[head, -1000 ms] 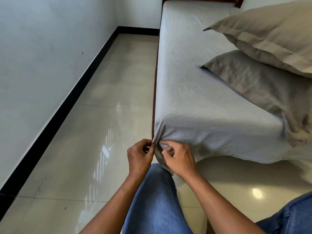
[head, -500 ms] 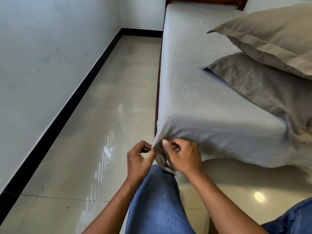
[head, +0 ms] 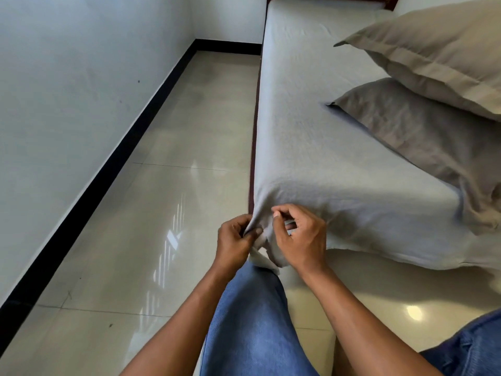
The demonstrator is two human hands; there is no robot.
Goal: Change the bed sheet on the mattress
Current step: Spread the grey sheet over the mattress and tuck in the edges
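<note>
A light grey bed sheet [head: 311,147] covers the mattress and hangs down over its near end. At the near left corner the sheet bunches into a loose tail [head: 267,256] that dangles toward my knee. My left hand [head: 234,244] pinches this bunched corner from the left. My right hand [head: 301,237] grips the same corner from the right, fingers curled in the cloth. The mattress itself is hidden under the sheet.
Two pillows lie on the bed's right side, a beige one [head: 433,50] stacked over a grey-brown one [head: 423,142]. A glossy tiled floor [head: 151,213] runs between the bed and a white wall [head: 67,90] with a black skirting. My jeans-clad knee [head: 249,321] is just below the hands.
Both hands stayed at the sheet's corner and worked the cloth. My right hand's fingers have lifted and spread a little, and the corner's tail hangs lower between the hands.
</note>
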